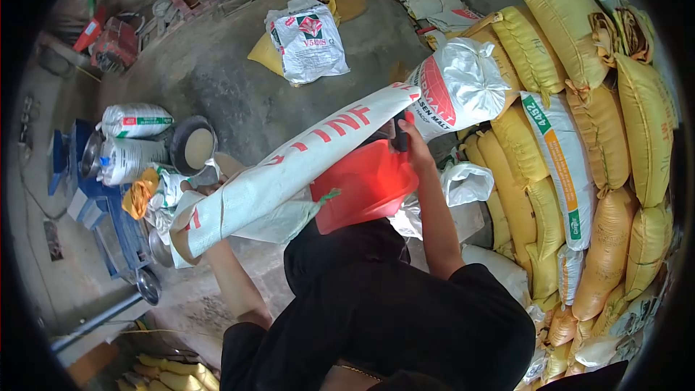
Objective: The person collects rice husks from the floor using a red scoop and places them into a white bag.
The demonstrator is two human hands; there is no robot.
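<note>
A long white sack (282,166) with red letters stretches diagonally across the middle. My left hand (206,188) is at its lower left end, fingers bent round the sack's edge; the sack covers part of the hand and wrist. My right hand (414,143) is closed on a dark handle-like object (399,136) by the sack's upper right end. Beside this hand and below the sack is a red plastic basin (365,185), with a bit of green at its left edge. A standing white malt sack (463,87) is just beyond my right hand.
Stacked yellow sacks (517,145) line the right side, with a white sack (557,166) among them. A flat white bag (308,40) lies on the floor ahead. At left are a round pan (194,146), small filled bags (134,159) and a blue metal frame (119,228).
</note>
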